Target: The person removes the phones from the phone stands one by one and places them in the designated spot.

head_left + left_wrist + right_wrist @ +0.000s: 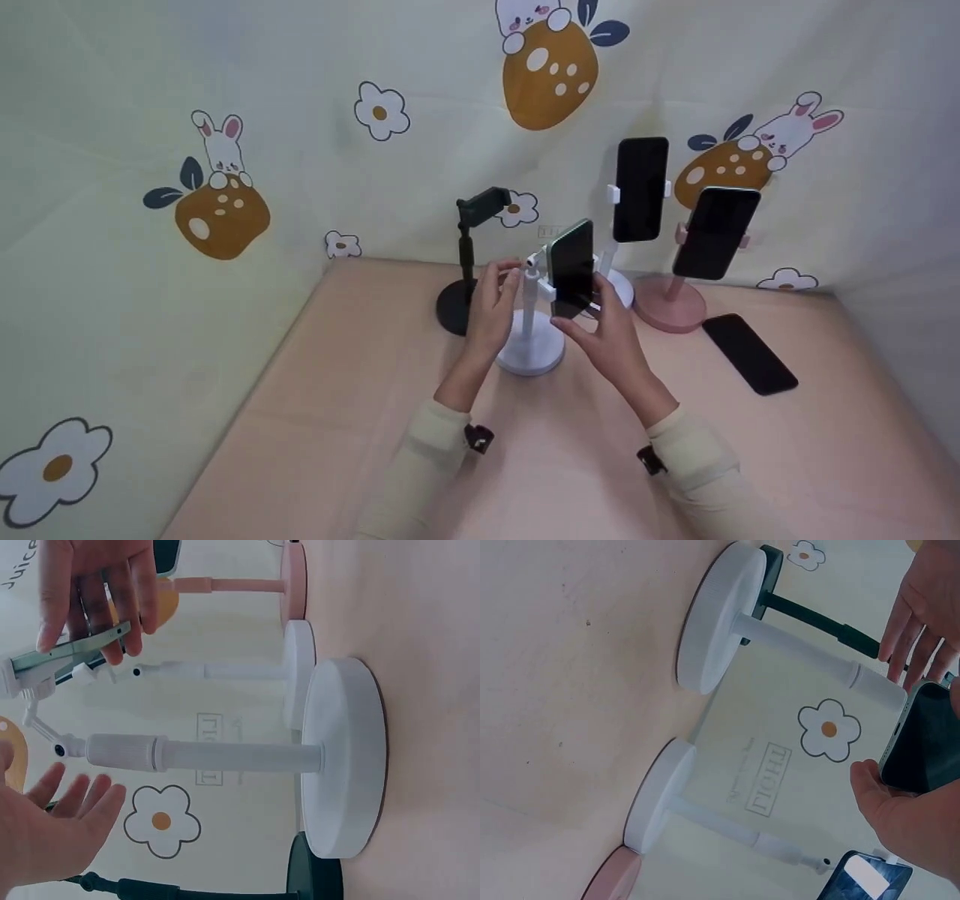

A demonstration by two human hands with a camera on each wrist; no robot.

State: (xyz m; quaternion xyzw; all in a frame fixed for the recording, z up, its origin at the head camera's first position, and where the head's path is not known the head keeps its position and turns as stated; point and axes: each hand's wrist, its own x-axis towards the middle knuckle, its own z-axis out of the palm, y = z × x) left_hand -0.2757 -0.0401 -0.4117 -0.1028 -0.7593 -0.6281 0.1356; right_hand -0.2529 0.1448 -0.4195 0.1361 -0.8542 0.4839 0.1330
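Note:
A phone (571,262) with a pale green edge sits tilted in the clamp of a white stand (529,352). The right hand (611,341) grips the phone's lower right part, thumb near the bottom edge and fingers along the far side; in the right wrist view that hand (919,821) is around the phone (926,739). To the left of the stand's post, the left hand (493,311) has its fingers relaxed and holds nothing. In the left wrist view a gap shows between this hand (60,829) and the white post (240,755).
Behind, a black stand (452,307) has an unoccupied holder. A second white stand (621,289) and a pink stand (670,304) each hold a phone upright. Another phone (750,354) lies flat on the table (300,420) at the right. A patterned cloth (427,45) hangs behind.

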